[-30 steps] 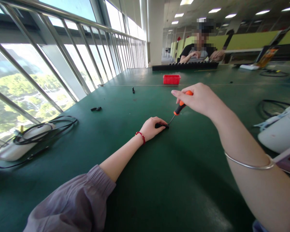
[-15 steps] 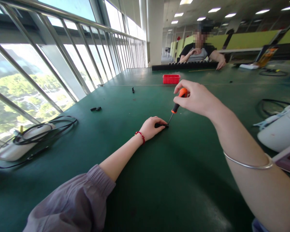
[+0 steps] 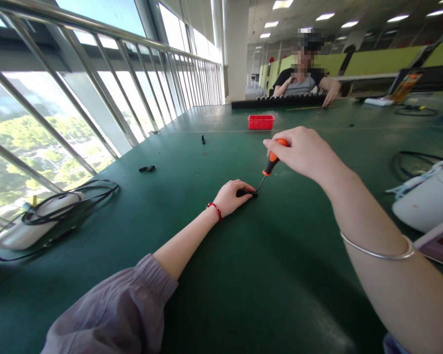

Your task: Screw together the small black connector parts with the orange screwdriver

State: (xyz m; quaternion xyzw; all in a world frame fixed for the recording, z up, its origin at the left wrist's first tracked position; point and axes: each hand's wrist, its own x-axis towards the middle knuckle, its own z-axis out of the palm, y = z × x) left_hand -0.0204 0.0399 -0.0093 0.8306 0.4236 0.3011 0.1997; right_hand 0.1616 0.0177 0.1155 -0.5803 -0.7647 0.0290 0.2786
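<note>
My left hand [image 3: 233, 196] rests on the green table [image 3: 214, 285] and pinches a small black part [image 3: 246, 193], partly hidden by the fingers. My right hand [image 3: 299, 150] is closed round the orange and black handle of a screwdriver [image 3: 270, 164]. The screwdriver leans to the right, and its thin metal tip meets the right end of the black part. Whether the tip sits on a screw is too small to tell.
Beyond my hands stands a red bin [image 3: 261, 122]. Small black pieces [image 3: 146, 168] lie at left, another black piece [image 3: 203, 139] farther back. Cables [image 3: 96, 187] lie by the railing. At the far side a person [image 3: 299, 83] sits behind a long black rack [image 3: 276, 102].
My right fingers have closed further over the screwdriver's handle, and the handle leans slightly more. My left hand and the black part stay in place. The other person's hands have shifted a little.
</note>
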